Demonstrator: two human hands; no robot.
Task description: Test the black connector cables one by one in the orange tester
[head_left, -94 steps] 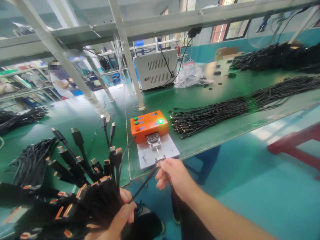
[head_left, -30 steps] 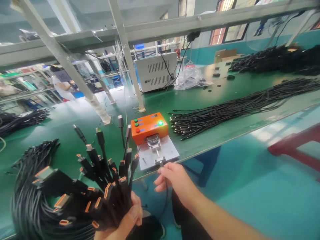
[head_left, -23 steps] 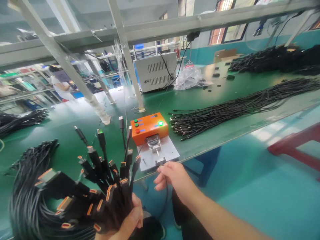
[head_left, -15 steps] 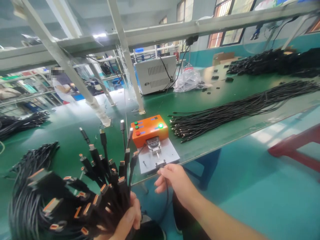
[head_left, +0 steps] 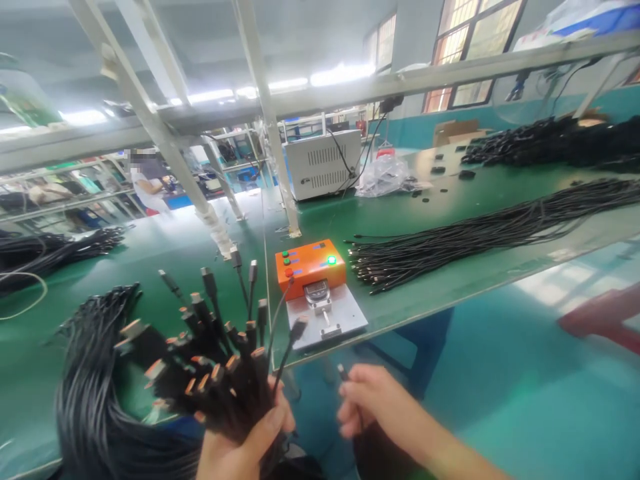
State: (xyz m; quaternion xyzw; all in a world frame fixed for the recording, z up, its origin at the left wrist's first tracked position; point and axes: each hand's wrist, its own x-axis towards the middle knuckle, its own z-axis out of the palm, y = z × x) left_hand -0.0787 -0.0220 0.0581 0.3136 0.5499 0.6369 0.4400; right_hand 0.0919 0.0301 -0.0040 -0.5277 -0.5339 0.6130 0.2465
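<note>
A thick bunch of black USB cables (head_left: pixel 230 380) fills my left hand (head_left: pixel 260 427), whose fingers wrap round it below the plugs. Many of the plugs show orange inside their metal ends and point upward. My right hand (head_left: pixel 373 403) pinches a single black cable (head_left: pixel 344 375) just under its small metal plug, out in front of the table edge. Beyond it stands an orange box (head_left: pixel 311 267) with buttons and a lit green lamp. Its metal plate (head_left: pixel 350 320) carries a small round gauge (head_left: pixel 317 291) and a clamp block.
Black cables (head_left: pixel 450 247) lie in a long bundle to the right of the box. Another bundle (head_left: pixel 95 360) hangs over the table at the left. A white metal case (head_left: pixel 323 163) and a plastic bag (head_left: pixel 383 177) stand behind. Rack posts (head_left: pixel 270 127) rise from the green table.
My right hand has drawn back from the clamp block toward me, bringing the cable plug off the plate. The view has shifted, so the table sits slightly lower and farther right.
</note>
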